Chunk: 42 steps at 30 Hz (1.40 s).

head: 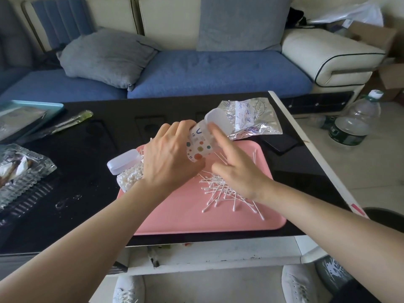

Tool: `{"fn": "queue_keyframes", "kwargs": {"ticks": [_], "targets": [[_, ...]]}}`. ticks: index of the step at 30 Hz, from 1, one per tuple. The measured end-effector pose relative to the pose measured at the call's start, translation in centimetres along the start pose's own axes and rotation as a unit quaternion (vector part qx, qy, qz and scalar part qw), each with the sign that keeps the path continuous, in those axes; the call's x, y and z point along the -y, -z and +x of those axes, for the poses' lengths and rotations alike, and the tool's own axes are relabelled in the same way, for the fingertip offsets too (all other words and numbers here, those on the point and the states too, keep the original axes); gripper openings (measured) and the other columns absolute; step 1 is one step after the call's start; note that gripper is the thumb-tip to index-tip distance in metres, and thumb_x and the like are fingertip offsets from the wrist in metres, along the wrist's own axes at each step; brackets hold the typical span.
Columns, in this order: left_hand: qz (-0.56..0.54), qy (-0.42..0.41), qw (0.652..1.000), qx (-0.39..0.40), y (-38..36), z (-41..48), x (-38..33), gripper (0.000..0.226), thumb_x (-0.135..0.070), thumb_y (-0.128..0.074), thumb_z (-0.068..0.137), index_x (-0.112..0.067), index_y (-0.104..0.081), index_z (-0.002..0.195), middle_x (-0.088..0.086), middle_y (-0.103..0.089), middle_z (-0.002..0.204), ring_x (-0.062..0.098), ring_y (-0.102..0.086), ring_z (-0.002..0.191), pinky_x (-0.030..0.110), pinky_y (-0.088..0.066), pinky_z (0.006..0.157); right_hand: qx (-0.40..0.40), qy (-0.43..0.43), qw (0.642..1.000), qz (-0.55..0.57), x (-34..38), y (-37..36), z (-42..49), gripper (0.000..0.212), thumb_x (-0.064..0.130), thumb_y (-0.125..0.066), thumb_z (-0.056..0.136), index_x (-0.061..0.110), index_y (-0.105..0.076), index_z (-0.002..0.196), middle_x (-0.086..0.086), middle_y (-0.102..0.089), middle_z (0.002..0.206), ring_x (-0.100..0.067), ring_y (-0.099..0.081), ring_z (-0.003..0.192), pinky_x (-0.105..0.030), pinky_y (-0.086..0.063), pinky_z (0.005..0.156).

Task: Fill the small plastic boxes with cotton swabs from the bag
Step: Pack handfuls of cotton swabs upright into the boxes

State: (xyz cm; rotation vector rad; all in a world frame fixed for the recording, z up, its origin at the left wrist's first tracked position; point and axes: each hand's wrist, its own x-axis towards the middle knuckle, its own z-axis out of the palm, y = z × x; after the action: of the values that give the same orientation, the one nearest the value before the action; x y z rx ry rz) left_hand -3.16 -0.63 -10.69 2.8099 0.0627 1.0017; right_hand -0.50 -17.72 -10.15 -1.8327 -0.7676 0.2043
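1. A blue-cushioned sofa (218, 73) runs along the far side of the room, with a grey pillow (105, 55) slumped on its left seat.
2. In front of it stands the black table (87, 171) where the person works.
3. A pink tray (185, 215) sits on the table's near right part.
4. A large water bottle (354, 121) stands on the floor to the right of the table.
5. The crinkled bag (251, 119) lies flat on the table just beyond the tray's far edge.
6. The left hand (172, 158) hovers over the tray, its fingers curled tight round the lower half of the dotted box (199, 147).
7. The right hand (238, 171) is beside it with its fingers straight and spread. The index finger lies against the box's right side, its tip near the mouth.
8. The dotted box is held tilted above the tray, mouth pointing away, with its hinged lid (218, 121) flipped open.
9. A filled box (131, 178), packed with white tips and with its lid up, stands at the tray's left edge, just beside the left wrist.
10. Loose cotton swabs (227, 191) lie in a scattered heap on the tray, partly under the right hand and wrist.
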Motion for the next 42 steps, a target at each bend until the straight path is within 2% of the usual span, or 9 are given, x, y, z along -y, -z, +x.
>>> {"fn": "queue_keyframes", "kwargs": {"ticks": [4, 8, 16, 24, 29, 33, 37, 40, 42], "targets": [[-0.016, -0.005, 1.000, 0.016, -0.1, -0.1, 0.7, 0.067, -0.045, -0.082, 0.061, -0.025, -0.059, 0.120, -0.011, -0.065, 0.099, 0.018, -0.058, 0.091, 0.030, -0.042, 0.056, -0.070, 0.048, 0.995, -0.052, -0.6, 1.9, 0.8, 0.042, 0.011, -0.067, 0.092, 0.023, -0.062, 0.133, 0.013, -0.063, 0.133, 0.001, -0.059, 0.120, -0.025, -0.048, 0.104], [-0.027, -0.026, 0.999, 0.020, 0.1, 0.1, 0.9, 0.068, -0.041, -0.083, 0.061, -0.026, -0.058, 0.122, -0.011, -0.064, 0.102, 0.018, -0.057, 0.092, 0.033, -0.045, 0.056, -0.100, 0.061, 0.989, -0.092, -0.6, 3.5, 1.1, 0.020, 0.016, -0.076, 0.088, 0.015, -0.076, 0.108, 0.005, -0.076, 0.094, -0.013, -0.072, 0.081, -0.038, -0.060, 0.077], [-0.021, -0.067, 0.997, 0.010, 0.3, -0.1, 0.6, 0.067, -0.037, -0.082, 0.063, -0.023, -0.060, 0.125, -0.009, -0.065, 0.104, 0.019, -0.058, 0.094, 0.032, -0.044, 0.054, -0.222, -0.001, 0.973, 0.063, -1.1, 3.1, 1.7, 0.014, -0.002, -0.064, 0.094, 0.002, -0.074, 0.103, -0.007, -0.073, 0.081, -0.016, -0.073, 0.069, -0.022, -0.058, 0.066], [-0.004, -0.098, 0.995, -0.008, 0.2, 0.0, 0.4, 0.065, -0.036, -0.082, 0.064, -0.021, -0.063, 0.125, -0.008, -0.066, 0.104, 0.018, -0.059, 0.093, 0.025, -0.034, 0.055, -0.277, 0.050, 0.958, -0.057, -0.9, 3.5, 1.6, 0.012, 0.005, -0.073, 0.088, 0.011, -0.070, 0.098, 0.003, -0.074, 0.085, -0.004, -0.072, 0.078, -0.020, -0.058, 0.075], [0.000, -0.069, 0.997, -0.025, 0.2, 0.2, 0.7, 0.066, -0.037, -0.082, 0.063, -0.021, -0.063, 0.124, -0.009, -0.067, 0.103, 0.020, -0.060, 0.090, 0.028, -0.039, 0.051, -0.140, 0.071, 0.981, -0.117, -0.6, 2.2, 0.3, 0.037, -0.002, -0.055, 0.097, 0.011, -0.064, 0.130, 0.019, -0.067, 0.118, 0.010, -0.063, 0.108, -0.021, -0.052, 0.099], [0.008, -0.030, 0.999, -0.028, 0.3, 0.2, 0.8, 0.066, -0.043, -0.082, 0.065, -0.023, -0.062, 0.124, -0.009, -0.066, 0.103, 0.021, -0.059, 0.092, 0.034, -0.045, 0.052, -0.106, 0.019, 0.992, -0.072, -0.3, 1.8, -0.3, 0.068, 0.000, -0.048, 0.099, 0.020, -0.023, 0.159, 0.006, -0.032, 0.162, 0.012, -0.044, 0.131, -0.020, -0.032, 0.116], [0.015, -0.034, 0.998, -0.044, 0.3, 0.2, 0.5, 0.062, -0.041, -0.081, 0.065, -0.023, -0.063, 0.122, -0.009, -0.066, 0.100, 0.021, -0.059, 0.088, 0.034, -0.044, 0.051, 0.050, -0.015, 0.998, -0.038, -0.2, 0.6, -0.8, 0.087, -0.001, -0.051, 0.096, 0.027, -0.001, 0.161, 0.011, -0.010, 0.167, 0.015, -0.037, 0.131, -0.016, -0.026, 0.116], [0.022, -0.047, 0.998, -0.044, 0.2, 0.1, 0.8, 0.062, -0.037, -0.082, 0.064, -0.021, -0.064, 0.122, -0.008, -0.067, 0.102, 0.022, -0.058, 0.088, 0.030, -0.038, 0.052, -0.051, 0.021, 0.994, -0.096, -0.1, 0.9, -0.7, 0.072, -0.006, -0.057, 0.086, 0.013, -0.039, 0.153, 0.008, -0.052, 0.143, 0.021, -0.048, 0.110, -0.002, -0.033, 0.100], [0.023, -0.051, 0.998, -0.041, 0.2, 0.2, 1.0, 0.063, -0.037, -0.083, 0.065, -0.020, -0.064, 0.123, -0.007, -0.067, 0.104, 0.023, -0.058, 0.089, 0.030, -0.038, 0.053, -0.150, 0.065, 0.977, -0.138, -0.1, 1.8, 0.0, 0.053, -0.001, -0.056, 0.082, 0.009, -0.061, 0.134, 0.004, -0.062, 0.126, 0.003, -0.055, 0.115, -0.016, -0.040, 0.104]]}}
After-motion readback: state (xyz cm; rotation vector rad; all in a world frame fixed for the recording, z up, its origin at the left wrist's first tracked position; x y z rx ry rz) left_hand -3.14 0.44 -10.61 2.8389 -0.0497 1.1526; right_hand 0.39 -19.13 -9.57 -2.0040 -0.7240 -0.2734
